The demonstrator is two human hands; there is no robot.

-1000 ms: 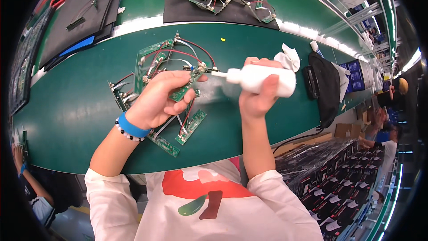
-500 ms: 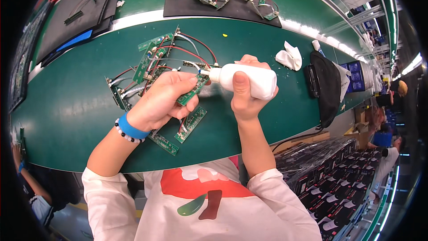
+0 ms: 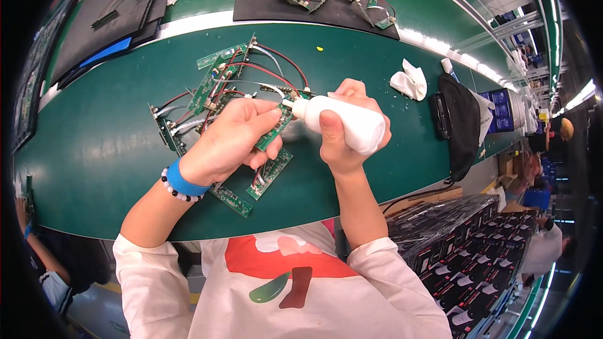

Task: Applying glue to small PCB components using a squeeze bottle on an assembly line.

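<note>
Left hand: you pinch a green board between thumb and fingers | Right hand: you clasp a white bottle, nozzle at the board's upper end, just right of your pinch; contact unclear | Step: apparently dispensing | Next: likely calls for a steady board, gentle squeeze

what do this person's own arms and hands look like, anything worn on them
Both arms have loose white sleeves that end well short of the wrists. The left hand and right hand are ungloved. The left wrist wears a plain blue band and a black-and-white bead bracelet; the right wrist wears nothing.
</note>
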